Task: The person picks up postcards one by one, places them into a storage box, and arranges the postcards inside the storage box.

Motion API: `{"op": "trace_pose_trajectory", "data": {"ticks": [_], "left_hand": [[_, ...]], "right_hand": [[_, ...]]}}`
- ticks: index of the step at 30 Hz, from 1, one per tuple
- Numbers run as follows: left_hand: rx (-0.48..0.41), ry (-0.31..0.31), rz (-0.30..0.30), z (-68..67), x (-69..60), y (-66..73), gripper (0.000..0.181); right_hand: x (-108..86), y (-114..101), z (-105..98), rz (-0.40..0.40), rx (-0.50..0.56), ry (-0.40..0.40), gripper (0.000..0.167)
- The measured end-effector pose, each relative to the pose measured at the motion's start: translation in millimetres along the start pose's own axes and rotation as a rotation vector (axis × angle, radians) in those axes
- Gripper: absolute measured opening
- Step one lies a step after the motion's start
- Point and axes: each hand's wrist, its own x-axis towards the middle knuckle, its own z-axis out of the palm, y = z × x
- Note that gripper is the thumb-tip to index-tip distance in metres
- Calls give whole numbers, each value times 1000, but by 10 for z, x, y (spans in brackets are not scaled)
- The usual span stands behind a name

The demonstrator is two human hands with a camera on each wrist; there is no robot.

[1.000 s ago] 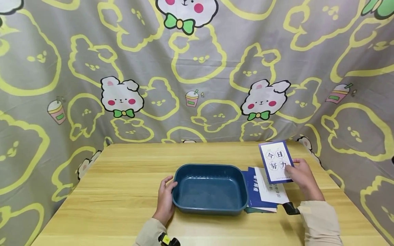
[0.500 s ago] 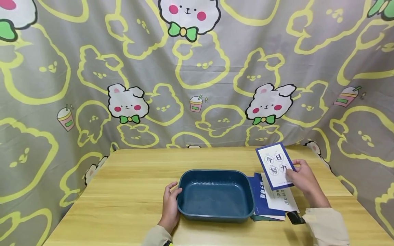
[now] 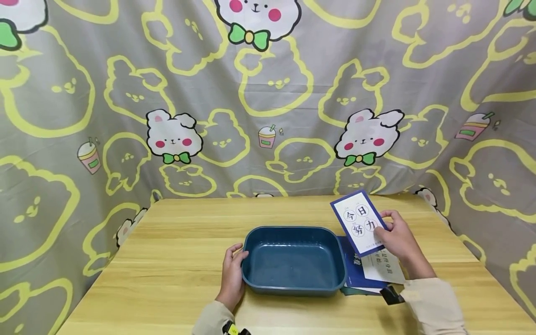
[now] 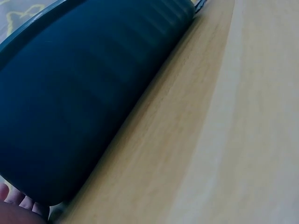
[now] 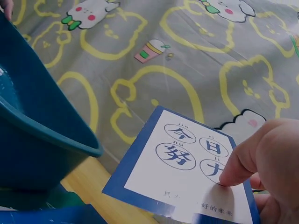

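Note:
A dark teal plastic bin stands on the table, with nothing inside it. My left hand holds its left side, fingers around the outer wall and thumb at the rim; in the left wrist view only some fingers show by the bin's corner. My right hand pinches a blue-bordered white card printed with circled Chinese characters, thumb on its face. The card is tilted, raised over a pile of cards right of the bin. It partly hides the pile's white top card.
The wooden table reaches back to a grey curtain with yellow outlines and cartoon rabbits, which also closes off both sides. The pile lies close against the bin's right wall. A black strap piece sticks out from the right sleeve.
My right hand has moved left with the card, bringing it nearer the bin's right rim. The left hand stays at the bin. The head view shifted a little earlier on.

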Motion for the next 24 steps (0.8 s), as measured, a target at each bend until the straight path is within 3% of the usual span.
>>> {"op": "trace_pose_trajectory", "data": {"ticks": [9,24], "left_hand": [[5,12,11,4,17,-8,32],[16,24,17,17,19,-24,31]], "right_hand": [[-7,-75,120,-14,-31,-16,43],[-26,-138,280,-49,28,-67,42]]}}
